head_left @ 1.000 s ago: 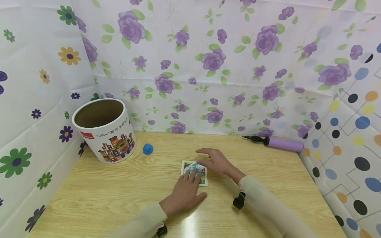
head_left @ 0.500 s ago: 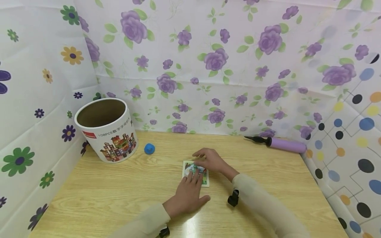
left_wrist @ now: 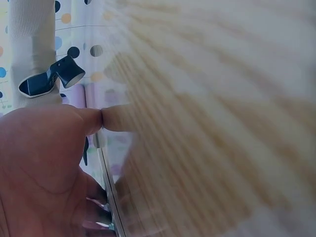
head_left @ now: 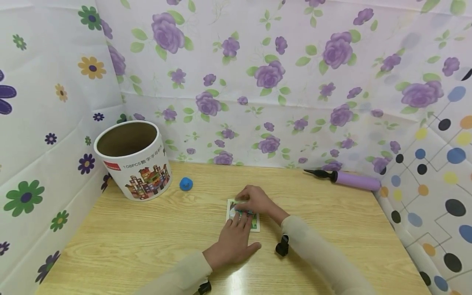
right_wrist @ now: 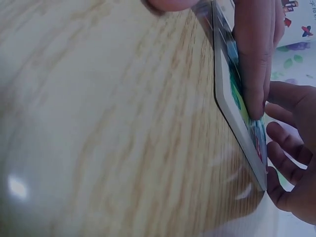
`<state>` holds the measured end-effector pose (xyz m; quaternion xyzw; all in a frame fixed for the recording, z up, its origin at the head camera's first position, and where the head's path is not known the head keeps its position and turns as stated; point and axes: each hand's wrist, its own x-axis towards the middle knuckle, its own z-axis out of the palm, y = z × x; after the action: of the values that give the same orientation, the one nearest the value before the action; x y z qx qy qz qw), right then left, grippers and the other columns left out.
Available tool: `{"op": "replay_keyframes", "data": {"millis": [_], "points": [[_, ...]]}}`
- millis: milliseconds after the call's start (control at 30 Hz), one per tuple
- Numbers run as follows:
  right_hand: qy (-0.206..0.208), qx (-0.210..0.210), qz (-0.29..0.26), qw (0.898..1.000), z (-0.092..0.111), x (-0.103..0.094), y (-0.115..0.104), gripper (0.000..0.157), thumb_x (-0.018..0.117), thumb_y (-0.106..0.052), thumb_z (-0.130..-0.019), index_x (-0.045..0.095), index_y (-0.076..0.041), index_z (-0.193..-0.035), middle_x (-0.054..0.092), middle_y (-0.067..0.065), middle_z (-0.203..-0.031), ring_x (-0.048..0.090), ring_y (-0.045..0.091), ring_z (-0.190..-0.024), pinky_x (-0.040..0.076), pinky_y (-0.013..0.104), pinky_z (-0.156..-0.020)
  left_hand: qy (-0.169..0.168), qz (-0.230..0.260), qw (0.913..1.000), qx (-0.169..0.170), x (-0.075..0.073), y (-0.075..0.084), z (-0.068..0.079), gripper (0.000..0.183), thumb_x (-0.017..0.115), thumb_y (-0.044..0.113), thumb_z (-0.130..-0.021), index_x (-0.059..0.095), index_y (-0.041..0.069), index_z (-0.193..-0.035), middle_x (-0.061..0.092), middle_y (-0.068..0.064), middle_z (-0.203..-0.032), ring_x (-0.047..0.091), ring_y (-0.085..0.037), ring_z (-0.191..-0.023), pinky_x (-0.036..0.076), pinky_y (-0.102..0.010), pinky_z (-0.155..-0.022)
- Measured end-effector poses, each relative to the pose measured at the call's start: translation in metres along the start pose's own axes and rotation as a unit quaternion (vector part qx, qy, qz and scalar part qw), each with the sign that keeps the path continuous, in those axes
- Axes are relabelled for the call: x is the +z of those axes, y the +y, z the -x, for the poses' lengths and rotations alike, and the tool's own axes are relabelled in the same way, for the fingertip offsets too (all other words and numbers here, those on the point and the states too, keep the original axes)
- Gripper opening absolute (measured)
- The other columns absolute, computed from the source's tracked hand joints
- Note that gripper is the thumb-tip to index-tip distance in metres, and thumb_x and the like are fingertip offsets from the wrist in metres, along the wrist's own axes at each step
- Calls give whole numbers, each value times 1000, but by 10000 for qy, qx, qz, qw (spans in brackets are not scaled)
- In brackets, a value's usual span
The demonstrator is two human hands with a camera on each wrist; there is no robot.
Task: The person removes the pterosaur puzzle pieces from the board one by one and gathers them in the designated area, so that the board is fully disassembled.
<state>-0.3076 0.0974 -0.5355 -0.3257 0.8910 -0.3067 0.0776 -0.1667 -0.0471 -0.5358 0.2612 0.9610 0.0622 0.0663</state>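
Note:
A small square picture board (head_left: pixel 255 225) with a pale border and a colourful green, blue and red picture lies flat on the table. My left hand (head_left: pixel 234 241) rests on its near part, fingers straight across the picture and thumb out on the wood. At the far side of the board is my right hand (head_left: pixel 257 200), fingers bent over the picture, thumb close to the left fingertips. The right wrist view shows the bent fingers (right_wrist: pixel 286 148) beside the board's edge (right_wrist: pixel 237 126). I cannot tell whether they pinch a piece. Both hands hide much of the picture.
A big white printed bucket (head_left: pixel 134 162) stands at the back left on the wooden table (head_left: pixel 147 241). Near it sits a small blue rubber duck (head_left: pixel 186 184). A purple hand pump (head_left: pixel 346 179) with a black nozzle lies back right. Patterned cloth (head_left: pixel 236 82) encloses the table.
My right hand has moved left and farther over the board, its fingers bending closer together. The left hand stays on the board. The whole head view has shifted slightly.

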Motion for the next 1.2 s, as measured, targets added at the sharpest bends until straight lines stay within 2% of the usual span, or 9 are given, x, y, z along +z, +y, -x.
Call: {"op": "replay_keyframes", "data": {"millis": [300,600,1200], "points": [[-24,-164,223,9996,-3,3,-1,26,81,-36,-90,81,-17,-108,68,-7,-99,59,7,-87,52,29,-77,-12,-70,10000,10,-10,3,4,86,42,64,-103,33,-2,-158,30,-24,-163,29,-43,-150,35,-55,-115],[-93,-85,191,9997,-5,4,0,22,80,-34,-91,81,-17,-106,69,-7,-99,60,7,-90,53,29,-80,-8,-18,10000,1,-5,-1,-1,90,41,69,-101,32,1,-159,29,-23,-164,27,-41,-152,34,-56,-114],[-132,52,-37,9999,-6,5,0,21,79,-34,-91,80,-19,-105,70,-7,-104,63,11,-96,54,34,-85,-80,75,9999,-109,-7,-3,-4,91,44,71,-98,33,5,-159,29,-21,-165,26,-39,-152,32,-57,-114]]}}
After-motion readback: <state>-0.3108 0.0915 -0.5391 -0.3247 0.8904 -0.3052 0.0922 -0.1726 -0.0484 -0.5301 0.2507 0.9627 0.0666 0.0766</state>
